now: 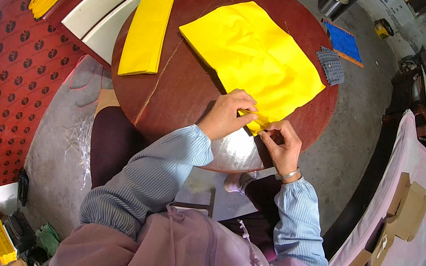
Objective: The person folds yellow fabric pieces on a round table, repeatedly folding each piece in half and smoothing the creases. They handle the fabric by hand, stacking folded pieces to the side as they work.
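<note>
Pinching the near corner of the yellow sheet (252, 56) with both left hand (226, 116) and right hand (283, 146), grip narrow, best kept flat against the round desk (180, 95).

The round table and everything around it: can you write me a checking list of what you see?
Surface: round dark red table, cracked, glossy.
Job's things: big yellow sheet, near corner pinched by left hand and right hand.
Clutter: folded yellow stack; blue mat and grey mat at the far edge.
Grips: both hands shut on the sheet corner.
Cables: nothing seen.
Surroundings: pink cloth with cardboard pieces; red patterned surface.
</note>
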Demonstrator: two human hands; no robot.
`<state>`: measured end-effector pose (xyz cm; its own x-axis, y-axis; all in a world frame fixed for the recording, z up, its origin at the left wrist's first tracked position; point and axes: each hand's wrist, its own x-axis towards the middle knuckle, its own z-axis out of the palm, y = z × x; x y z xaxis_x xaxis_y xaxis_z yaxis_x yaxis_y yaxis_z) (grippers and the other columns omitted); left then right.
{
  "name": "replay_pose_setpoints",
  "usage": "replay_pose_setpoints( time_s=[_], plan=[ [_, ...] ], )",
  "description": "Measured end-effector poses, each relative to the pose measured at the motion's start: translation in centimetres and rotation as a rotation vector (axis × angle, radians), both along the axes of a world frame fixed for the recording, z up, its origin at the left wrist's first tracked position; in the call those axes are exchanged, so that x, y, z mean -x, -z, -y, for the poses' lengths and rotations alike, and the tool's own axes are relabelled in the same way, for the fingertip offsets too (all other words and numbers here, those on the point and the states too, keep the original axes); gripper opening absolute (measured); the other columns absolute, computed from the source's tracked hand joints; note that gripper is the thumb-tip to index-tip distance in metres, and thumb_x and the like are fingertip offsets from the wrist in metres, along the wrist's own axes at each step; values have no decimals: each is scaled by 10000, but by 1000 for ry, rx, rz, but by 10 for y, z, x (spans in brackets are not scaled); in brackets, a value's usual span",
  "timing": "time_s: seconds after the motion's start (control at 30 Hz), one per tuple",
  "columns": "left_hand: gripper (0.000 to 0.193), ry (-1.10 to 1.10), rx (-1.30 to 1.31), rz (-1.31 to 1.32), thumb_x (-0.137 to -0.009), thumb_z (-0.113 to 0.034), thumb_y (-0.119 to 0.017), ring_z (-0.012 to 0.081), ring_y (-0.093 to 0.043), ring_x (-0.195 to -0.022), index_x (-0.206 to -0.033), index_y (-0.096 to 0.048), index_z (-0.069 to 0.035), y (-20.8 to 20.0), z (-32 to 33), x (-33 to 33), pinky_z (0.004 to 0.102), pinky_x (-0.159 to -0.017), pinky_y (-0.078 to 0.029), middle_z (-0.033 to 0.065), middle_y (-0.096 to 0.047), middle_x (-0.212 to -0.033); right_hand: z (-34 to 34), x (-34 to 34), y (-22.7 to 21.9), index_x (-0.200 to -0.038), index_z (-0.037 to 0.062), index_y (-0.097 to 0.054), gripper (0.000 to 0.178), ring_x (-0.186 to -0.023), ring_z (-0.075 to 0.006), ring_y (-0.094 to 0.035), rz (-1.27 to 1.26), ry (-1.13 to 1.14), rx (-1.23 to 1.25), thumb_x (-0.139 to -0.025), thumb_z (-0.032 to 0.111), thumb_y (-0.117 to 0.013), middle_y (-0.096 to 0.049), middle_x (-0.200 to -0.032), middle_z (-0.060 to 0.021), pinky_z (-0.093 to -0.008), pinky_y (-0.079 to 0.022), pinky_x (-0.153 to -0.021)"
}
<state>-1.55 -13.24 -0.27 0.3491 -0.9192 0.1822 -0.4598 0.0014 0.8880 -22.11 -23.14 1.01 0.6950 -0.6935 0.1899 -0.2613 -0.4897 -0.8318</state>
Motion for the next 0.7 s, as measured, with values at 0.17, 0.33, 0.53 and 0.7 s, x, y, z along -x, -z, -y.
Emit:
replay_pose_setpoints(
  time_s=[0.17, 0.33, 0.53, 0.7],
  plan=[
    [153, 25, -25, -53, -953, -135, -801, 291, -743, -1094, -1045, -782, -14, -1, 0, -4, 375, -964, -596, 143, -757, -1197, 2, -3, -2, -1010, 33, -814, 142, -811, -161, -701, 52, -76, 190, -882, 51, -874, -731, -935, -70, -283, -560, -751],
    [145, 72, 34, -12, -950, -115, -789, 291, -741, -1107, -1061, -790, -22, 2, 0, -9, 374, -961, -596, 139, -762, -1186, 2, -2, 3, -1013, 17, -817, 152, -823, -138, -694, 39, 14, -61, -886, 68, -882, -741, -937, -58, -289, -560, -761],
    [164, 134, 48, 4, -906, -74, -799, 287, -740, -1115, -1065, -798, -34, 0, -3, -15, 363, -969, -592, 128, -762, -1168, 5, -2, 7, -1015, 14, -815, 186, -811, -116, -675, 49, 19, -116, -865, 76, -905, -734, -935, -38, -263, -538, -737],
    [161, 52, -13, 9, -890, -91, -823, 285, -741, -1114, -1040, -805, -35, -1, 0, -6, 353, -971, -596, 125, -761, -1173, 2, -3, 6, -1023, 39, -816, 168, -811, -116, -678, 38, 48, -157, -878, 75, -892, -733, -935, -34, -275, -546, -728]
  ],
)
